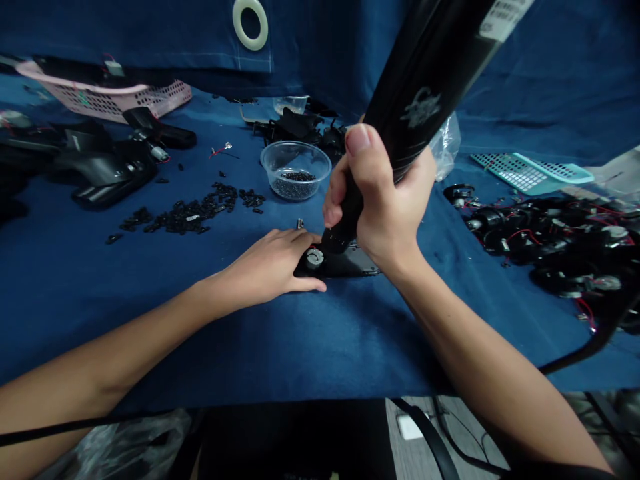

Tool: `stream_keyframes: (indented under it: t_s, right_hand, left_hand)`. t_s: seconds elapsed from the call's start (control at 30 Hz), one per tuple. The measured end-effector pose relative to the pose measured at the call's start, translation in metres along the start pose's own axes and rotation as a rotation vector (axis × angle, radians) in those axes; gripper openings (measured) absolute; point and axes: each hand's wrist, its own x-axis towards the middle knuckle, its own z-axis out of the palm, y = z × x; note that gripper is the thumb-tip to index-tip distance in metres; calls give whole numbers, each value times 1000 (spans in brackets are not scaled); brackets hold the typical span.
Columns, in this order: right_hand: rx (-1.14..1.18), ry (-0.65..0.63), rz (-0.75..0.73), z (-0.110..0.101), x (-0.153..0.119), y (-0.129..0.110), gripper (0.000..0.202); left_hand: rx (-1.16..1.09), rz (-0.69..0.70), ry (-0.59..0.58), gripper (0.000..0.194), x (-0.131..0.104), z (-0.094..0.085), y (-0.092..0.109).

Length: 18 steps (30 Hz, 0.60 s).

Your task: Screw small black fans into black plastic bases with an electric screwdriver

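Blue cloth (320, 340) over worktable, right hand (393, 193) gripping black tool (415, 93), left hand (267, 267) pressing black part (345, 263); grey floor (450, 433)

Plain deep-blue cloth (280, 340), pink latticed basket (117, 100), turquoise latticed basket (537, 175), cream ring (251, 25)

One black tool (400, 110); one pink basket (113, 101); one teal basket (533, 175); one pale ring (265, 28).

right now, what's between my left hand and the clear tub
In the head view, a small black-and-silver part sits just beyond the fingers of the left hand; from there to the clear tub it is bare blue cloth.
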Motion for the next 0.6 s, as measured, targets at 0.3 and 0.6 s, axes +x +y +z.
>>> stream_keyframes:
  t_s: [0.3,0.6]
  right_hand:
    - [5,22,17,-3,2,6,27]
    - [32,21,29,-3,1,3,25]
  left_hand:
    - [-1,-8,-7,59,1,-2,1]
    - [2,-12,-13,59,1,-2,2]
